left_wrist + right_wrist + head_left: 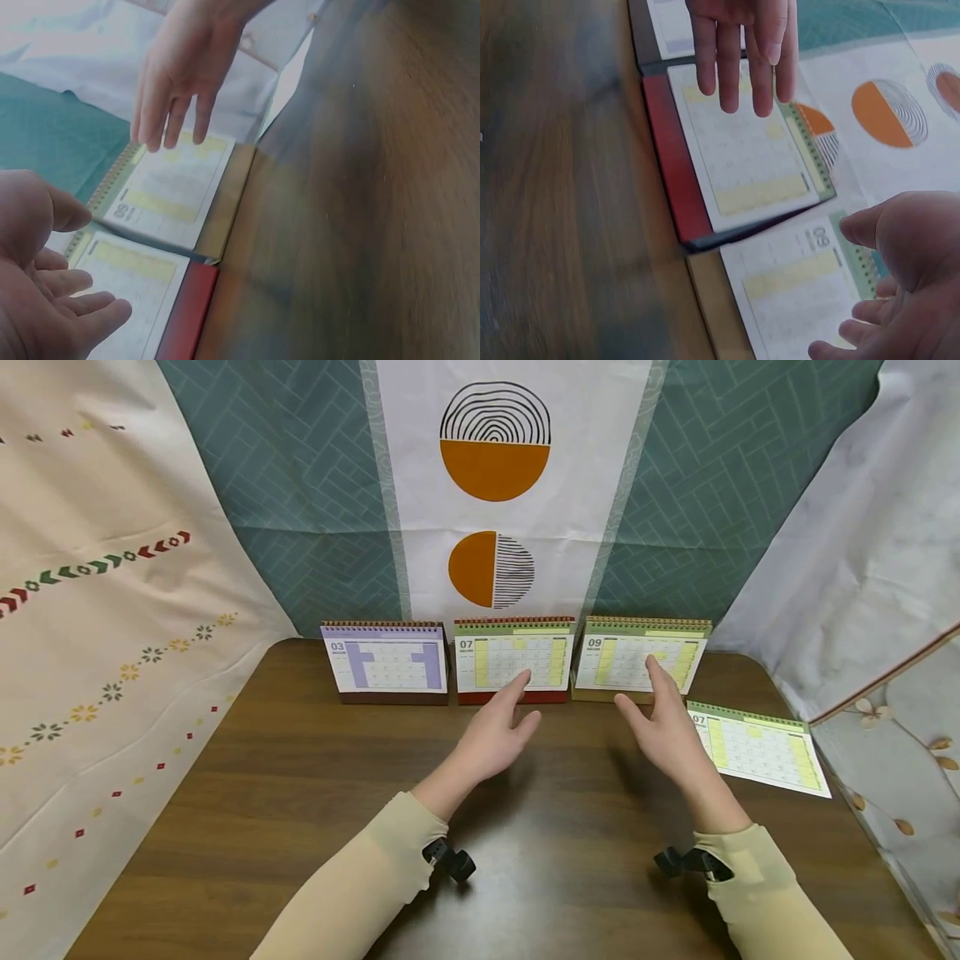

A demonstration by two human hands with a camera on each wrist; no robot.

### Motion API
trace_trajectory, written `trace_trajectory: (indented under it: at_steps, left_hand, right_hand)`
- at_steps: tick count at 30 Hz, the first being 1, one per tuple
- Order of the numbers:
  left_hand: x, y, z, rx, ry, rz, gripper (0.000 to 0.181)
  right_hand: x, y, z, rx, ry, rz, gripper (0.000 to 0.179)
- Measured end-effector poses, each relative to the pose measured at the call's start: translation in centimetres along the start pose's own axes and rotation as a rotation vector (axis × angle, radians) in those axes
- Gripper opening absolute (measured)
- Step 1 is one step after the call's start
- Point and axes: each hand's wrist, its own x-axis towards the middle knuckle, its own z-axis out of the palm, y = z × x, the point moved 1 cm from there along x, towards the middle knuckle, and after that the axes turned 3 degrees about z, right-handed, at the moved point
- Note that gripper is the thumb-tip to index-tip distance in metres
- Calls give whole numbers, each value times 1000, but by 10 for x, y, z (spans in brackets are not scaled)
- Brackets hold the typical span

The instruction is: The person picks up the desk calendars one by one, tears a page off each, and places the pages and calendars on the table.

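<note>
Three spiral-bound desk calendars stand in a row at the back of the table: a purple one marked 03 [393, 664], one marked 07 [487, 664] on a red base, and one marked 09 [611, 668] on a tan base. My left hand [491, 735] hovers before the 07 calendar, fingers extended and holding nothing. Opposite it, my right hand [671, 731] is held in front of the 09 calendar, also with nothing in it. A loose calendar page [765, 747], marked 07 too, lies at the right, partly behind the right hand.
The brown wooden table [315, 810] reaches toward me. Behind the calendars hangs a green and white cloth [315, 510] with orange half-circles. Pale patterned cloths border the left [120, 652] and right [885, 527] sides.
</note>
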Motion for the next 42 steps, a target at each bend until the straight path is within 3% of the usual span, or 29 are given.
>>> trace_trajectory:
  at_steps: [10,20,28,32,42]
  left_hand:
    - [-13,-14,-22,46,114,-37,70]
    - [-20,-30,-35,15,208,-50,71]
    - [-17,-42,-43,-5,242,-61,75]
    - [-17,-48,-42,-23,256,-95,78]
    - [-14,-58,-43,-40,227,-159,81]
  right_hand:
    - [4,-16,20,-13,-72,-16,90]
    - [9,-26,36,-27,-105,-29,87]
    - [15,-32,44,-20,-123,-49,85]
    - [18,-34,49,-17,-138,-37,85]
    - [25,-30,56,-10,-187,-9,86]
